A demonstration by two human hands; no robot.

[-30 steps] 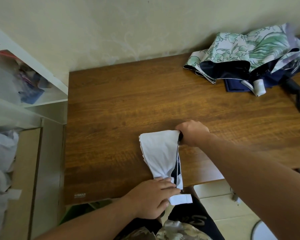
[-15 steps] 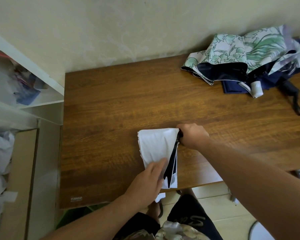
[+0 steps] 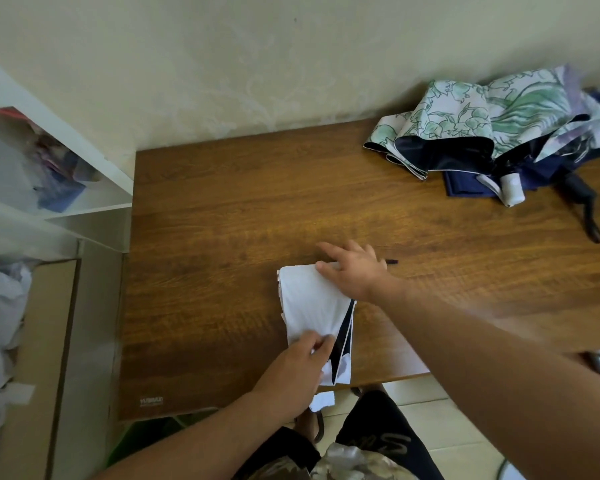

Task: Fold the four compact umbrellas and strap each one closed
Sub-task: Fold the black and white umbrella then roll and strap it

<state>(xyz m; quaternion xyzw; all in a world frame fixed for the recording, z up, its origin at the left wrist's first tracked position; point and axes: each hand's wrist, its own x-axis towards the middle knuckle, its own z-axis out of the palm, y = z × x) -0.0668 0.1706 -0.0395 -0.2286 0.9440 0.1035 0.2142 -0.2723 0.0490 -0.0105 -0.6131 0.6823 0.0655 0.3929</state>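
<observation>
Wood-grain worktop [image 3: 222, 220] fills the view, butted against a pale wall, white shelving [image 3: 94, 188] off to your left. Far right, a heap of unfolded umbrellas [image 3: 492, 133], floral over navy, waits well apart from the action. Near the front edge lies the white umbrella [image 3: 309, 303], canopy flattened into pleats, dark lining showing along its right side. Your right hand [image 3: 355, 271] lies across its far end, fingers spread flat; your left hand [image 3: 300, 368] pinches the near pleats, grip snug. That fabric looks light, soft and slippery, so it will likely spring loose. Hold it at the gathered end. Its strap [image 3: 323, 400] dangles off the edge.
</observation>
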